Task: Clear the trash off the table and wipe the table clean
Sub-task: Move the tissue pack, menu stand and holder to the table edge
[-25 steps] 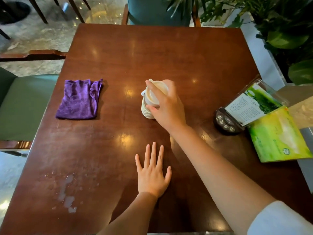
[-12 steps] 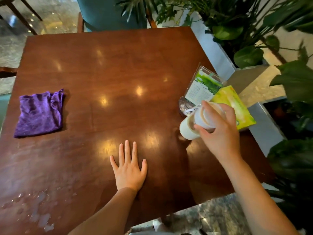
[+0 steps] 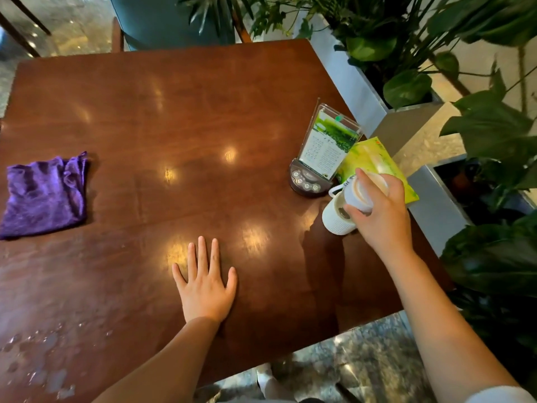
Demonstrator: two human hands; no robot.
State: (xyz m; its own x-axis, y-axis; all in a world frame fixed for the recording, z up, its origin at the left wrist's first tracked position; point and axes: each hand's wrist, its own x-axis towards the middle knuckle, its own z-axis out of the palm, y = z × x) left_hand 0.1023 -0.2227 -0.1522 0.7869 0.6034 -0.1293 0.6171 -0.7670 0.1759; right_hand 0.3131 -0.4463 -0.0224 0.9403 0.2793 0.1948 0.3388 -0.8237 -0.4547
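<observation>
My right hand (image 3: 380, 216) grips a white ribbed paper cup (image 3: 337, 218) by its lid, tilted, over the right side of the brown wooden table (image 3: 180, 117). The cup hangs just in front of the menu stand. My left hand (image 3: 205, 282) lies flat on the table with fingers spread and nothing in it. A folded purple cloth (image 3: 45, 194) rests at the table's left edge. A wet spill with droplets (image 3: 37, 362) covers the near left corner.
A clear menu stand with a call-button base (image 3: 318, 154) and a green tissue pack (image 3: 374, 161) sit at the right edge. Planters with leafy plants (image 3: 436, 53) line the right side. A teal chair (image 3: 162, 21) stands behind the table. Stone floor (image 3: 363, 362) shows below.
My right hand has lifted the cup from the table's middle and carried it to the right, near the menu stand. The left hand stays flat. My view has turned right.
</observation>
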